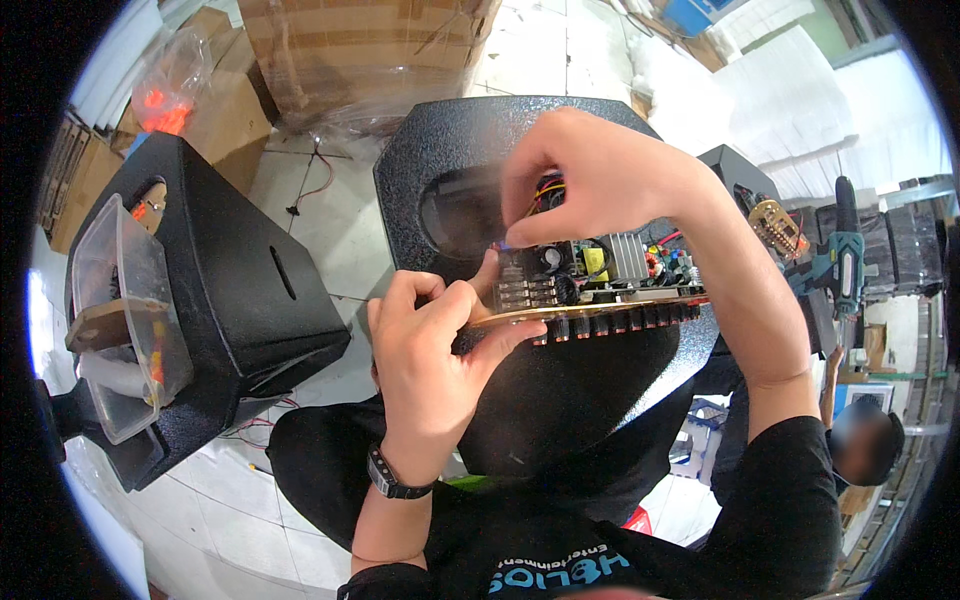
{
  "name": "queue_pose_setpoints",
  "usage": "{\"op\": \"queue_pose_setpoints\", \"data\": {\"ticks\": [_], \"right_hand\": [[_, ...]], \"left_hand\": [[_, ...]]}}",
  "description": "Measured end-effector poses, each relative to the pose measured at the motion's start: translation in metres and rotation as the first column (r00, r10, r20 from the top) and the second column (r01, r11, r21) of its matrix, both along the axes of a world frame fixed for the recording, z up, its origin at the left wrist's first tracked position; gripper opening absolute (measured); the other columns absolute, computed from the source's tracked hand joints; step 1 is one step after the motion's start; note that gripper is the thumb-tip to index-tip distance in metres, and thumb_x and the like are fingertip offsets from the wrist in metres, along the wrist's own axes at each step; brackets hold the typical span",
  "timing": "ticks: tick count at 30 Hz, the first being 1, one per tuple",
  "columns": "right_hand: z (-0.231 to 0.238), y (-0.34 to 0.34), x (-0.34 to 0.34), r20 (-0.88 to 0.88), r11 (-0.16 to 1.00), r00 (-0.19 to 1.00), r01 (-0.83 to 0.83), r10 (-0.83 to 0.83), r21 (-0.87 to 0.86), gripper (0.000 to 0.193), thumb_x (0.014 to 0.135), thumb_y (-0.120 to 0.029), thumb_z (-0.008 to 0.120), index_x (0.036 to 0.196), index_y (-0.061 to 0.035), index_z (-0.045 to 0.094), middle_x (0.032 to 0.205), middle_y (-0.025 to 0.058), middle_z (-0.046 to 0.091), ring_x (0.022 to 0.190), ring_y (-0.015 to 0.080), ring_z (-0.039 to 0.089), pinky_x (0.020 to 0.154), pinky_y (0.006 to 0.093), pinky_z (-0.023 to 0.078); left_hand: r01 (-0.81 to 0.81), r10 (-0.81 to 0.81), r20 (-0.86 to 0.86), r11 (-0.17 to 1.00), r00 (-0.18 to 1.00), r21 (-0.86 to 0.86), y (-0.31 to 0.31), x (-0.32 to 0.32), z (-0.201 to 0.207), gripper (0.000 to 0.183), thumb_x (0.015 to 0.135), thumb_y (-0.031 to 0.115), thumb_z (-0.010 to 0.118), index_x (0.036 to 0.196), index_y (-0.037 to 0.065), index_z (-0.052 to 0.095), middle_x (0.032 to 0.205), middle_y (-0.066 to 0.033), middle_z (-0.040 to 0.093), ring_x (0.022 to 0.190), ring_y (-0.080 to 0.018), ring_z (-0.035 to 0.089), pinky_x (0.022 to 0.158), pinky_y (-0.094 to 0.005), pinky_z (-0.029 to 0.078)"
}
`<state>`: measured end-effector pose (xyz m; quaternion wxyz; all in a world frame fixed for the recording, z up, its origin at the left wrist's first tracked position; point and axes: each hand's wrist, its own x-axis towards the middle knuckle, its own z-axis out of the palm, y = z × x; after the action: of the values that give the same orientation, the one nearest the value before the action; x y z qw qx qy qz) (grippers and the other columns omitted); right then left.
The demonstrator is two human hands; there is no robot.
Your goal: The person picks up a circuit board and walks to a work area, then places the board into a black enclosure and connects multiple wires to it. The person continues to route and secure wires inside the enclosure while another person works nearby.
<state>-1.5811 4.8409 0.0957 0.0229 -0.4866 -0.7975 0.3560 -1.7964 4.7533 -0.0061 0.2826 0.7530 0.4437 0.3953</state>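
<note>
My left hand (425,340) grips the left end of an amplifier module (600,300), thumb below the panel edge and fingers over the top. The module is tilted, its row of black knobs (610,322) toward me and its circuit boards and silver heatsink (628,258) upward. Over its far left part, my right hand (590,175) is curled, thumb and index finger nearly meeting near a small connector; blur hides what they pinch. Coloured wires (549,188) show in the loop of those fingers. Behind stands a black speaker cabinet (470,120) with an oval opening.
Another black speaker cabinet (270,300) stands at left, carrying a clear plastic bin (118,235) with parts. A teal cordless drill (845,265) and another circuit board (776,228) are at right. Cardboard boxes (360,50) stand behind. A person (865,440) is at far right.
</note>
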Motion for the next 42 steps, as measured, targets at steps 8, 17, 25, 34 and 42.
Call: {"op": "queue_pose_setpoints", "data": {"ticks": [8, 17, 25, 34, 42], "right_hand": [[-0.017, -0.012, 0.001, -0.079, 0.986, 0.996, -0.032, 0.046, 0.163, 0.016, 0.082, -0.013, 0.078, 0.085, 0.0012, 0.073, 0.081, 0.0137, 0.073, 0.076, 0.0261, 0.07, 0.073, 0.0358, 0.055], [-0.02, -0.018, -0.006, -0.039, 0.965, 0.998, -0.039, 0.051, 0.259, 0.013, 0.081, -0.011, 0.077, 0.084, 0.0001, 0.07, 0.08, 0.014, 0.07, 0.078, 0.0341, 0.069, 0.073, 0.0401, 0.054], [-0.022, -0.022, -0.01, 0.014, 0.935, 0.996, -0.092, 0.092, 0.342, 0.011, 0.081, -0.008, 0.074, 0.084, 0.0007, 0.069, 0.081, 0.0144, 0.069, 0.079, 0.0356, 0.068, 0.073, 0.0415, 0.054], [0.005, -0.006, 0.026, -0.144, 0.858, 0.989, 0.047, 0.031, 0.511, 0.019, 0.093, -0.013, 0.074, 0.103, 0.0017, 0.074, 0.095, 0.0125, 0.073, 0.092, 0.0251, 0.071, 0.087, 0.0366, 0.055], [-0.012, -0.034, 0.098, 0.052, 0.888, 0.952, 0.262, -0.302, 0.378, 0.031, 0.1, -0.029, 0.07, 0.109, -0.0003, 0.077, 0.096, 0.0137, 0.077, 0.088, 0.0196, 0.073, 0.081, 0.0356, 0.058]], "left_hand": [[0.037, -0.039, 0.099, 0.999, 0.994, 0.028, 0.004, -0.002, -0.01, 0.038, 0.068, 0.04, 0.091, 0.088, 0.01, 0.077, 0.074, 0.0034, 0.066, 0.079, -0.0197, 0.057, 0.075, -0.0381, 0.036], [0.048, -0.047, 0.055, 0.999, 0.997, -0.014, 0.004, -0.004, 0.0, 0.04, 0.07, 0.041, 0.09, 0.091, 0.009, 0.077, 0.069, 0.004, 0.06, 0.075, -0.0172, 0.053, 0.073, -0.0368, 0.032], [0.061, -0.062, 0.034, 0.998, 0.998, 0.016, 0.004, -0.006, 0.0, 0.038, 0.071, 0.04, 0.09, 0.088, 0.009, 0.075, 0.071, 0.0056, 0.063, 0.074, -0.0166, 0.053, 0.073, -0.0365, 0.032], [0.012, -0.016, 0.043, 0.996, 0.999, 0.093, 0.004, -0.003, 0.0, 0.043, 0.065, 0.033, 0.094, 0.071, 0.005, 0.063, 0.1, -0.005, 0.081, 0.078, -0.0176, 0.06, 0.075, -0.0363, 0.038], [0.189, -0.15, 0.37, 0.979, 0.917, -0.071, 0.019, -0.022, 0.0, 0.023, 0.09, 0.022, 0.082, 0.096, 0.001, 0.074, 0.112, -0.0111, 0.079, 0.09, -0.017, 0.067, 0.088, -0.0331, 0.051]]}}
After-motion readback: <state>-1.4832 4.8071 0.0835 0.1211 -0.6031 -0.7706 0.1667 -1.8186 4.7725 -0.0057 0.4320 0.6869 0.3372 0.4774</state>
